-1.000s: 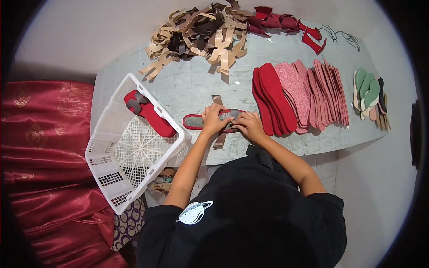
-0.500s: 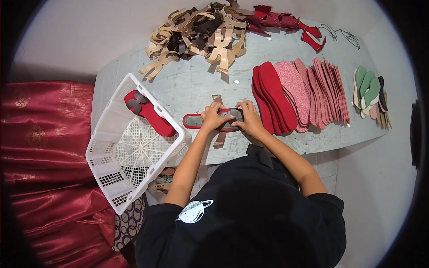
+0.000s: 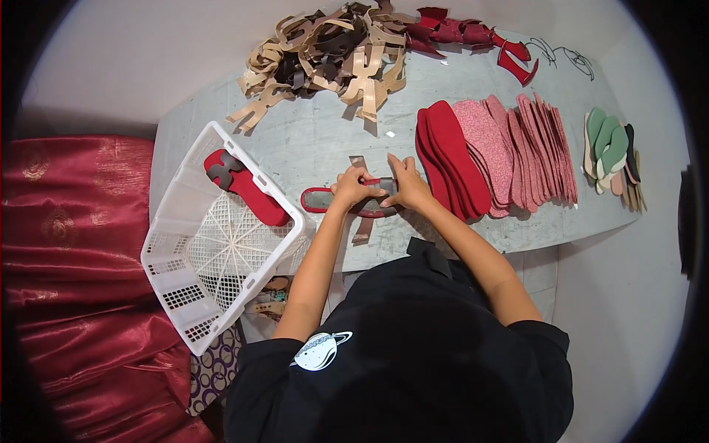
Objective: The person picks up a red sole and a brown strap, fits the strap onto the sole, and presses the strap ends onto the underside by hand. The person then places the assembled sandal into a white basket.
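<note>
We see a grey sole edged in red, plain red insoles, mottled pink insoles, a white basket, tan and brown straps, a crimson curtain with gold motifs, and a black shirt bearing a white ringed planet.

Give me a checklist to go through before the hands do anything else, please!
1. Left hand on the sole: ok.
2. Right thumb at the sole too: ok, with that hand's fingers spread.
3. Brown strip poking out on both sides of the sole: ok.
4. Strip stuck down tight: cannot tell, fingers cover part and glue can't be seen.
5. Sandal inside the basket: ok.
6. Straps at the back sorted neatly: not ok, they're in a jumbled heap.
</note>
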Tool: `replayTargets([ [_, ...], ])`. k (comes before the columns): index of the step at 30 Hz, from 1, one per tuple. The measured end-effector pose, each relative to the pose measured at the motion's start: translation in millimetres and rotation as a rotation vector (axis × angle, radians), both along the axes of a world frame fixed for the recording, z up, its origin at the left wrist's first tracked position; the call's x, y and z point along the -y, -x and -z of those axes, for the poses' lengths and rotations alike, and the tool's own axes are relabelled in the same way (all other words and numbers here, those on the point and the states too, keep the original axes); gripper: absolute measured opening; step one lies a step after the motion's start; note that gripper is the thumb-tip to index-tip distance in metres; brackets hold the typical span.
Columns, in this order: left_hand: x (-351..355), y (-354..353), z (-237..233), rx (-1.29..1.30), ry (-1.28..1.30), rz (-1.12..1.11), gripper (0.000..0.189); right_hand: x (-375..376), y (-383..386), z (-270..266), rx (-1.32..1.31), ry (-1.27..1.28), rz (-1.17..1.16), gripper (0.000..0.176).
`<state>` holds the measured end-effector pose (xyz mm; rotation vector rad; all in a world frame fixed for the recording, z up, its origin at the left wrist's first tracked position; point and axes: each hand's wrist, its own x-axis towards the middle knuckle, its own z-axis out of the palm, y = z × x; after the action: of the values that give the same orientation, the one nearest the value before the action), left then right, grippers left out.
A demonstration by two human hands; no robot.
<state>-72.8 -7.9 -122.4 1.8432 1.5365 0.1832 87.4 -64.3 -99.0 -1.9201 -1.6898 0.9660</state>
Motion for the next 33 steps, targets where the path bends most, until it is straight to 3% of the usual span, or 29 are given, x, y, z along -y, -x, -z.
replayTargets([
  [8, 0.2, 2.7, 4.2, 0.045, -0.008, -0.005, 0.04, -13.5, -0.8, -3.1, 0.013, 0.181, 0.024, 0.126],
  [21, 9.2, 9.5, -8.2, 0.038, -0.077, 0.138, 0.045, -14.1, -0.7, -6.7, 0.042, 0.222, 0.005, 0.123],
  [27, 13.8, 8.9, -1.7, 0.061, -0.17, 0.156, 0.041, 10.5, 0.1, -6.7, 0.012, 0.035, 0.013, 0.11],
  [30, 16.8, 10.0, 2.0, 0.08, -0.24, 0.182, 0.04, 22.9, 3.9, -8.5, 0.123, -0.092, 0.002, 0.095],
  [32, 18.7, 10.4, 3.8, 0.094, -0.268, 0.182, 0.04, 33.9, 5.7, -3.3, 0.197, -0.232, -0.007, 0.075],
  [33, 19.4, 10.3, 3.2, 0.101, -0.289, 0.186, 0.042, 39.0, 7.4, 5.1, 0.198, -0.232, -0.008, 0.075],
])
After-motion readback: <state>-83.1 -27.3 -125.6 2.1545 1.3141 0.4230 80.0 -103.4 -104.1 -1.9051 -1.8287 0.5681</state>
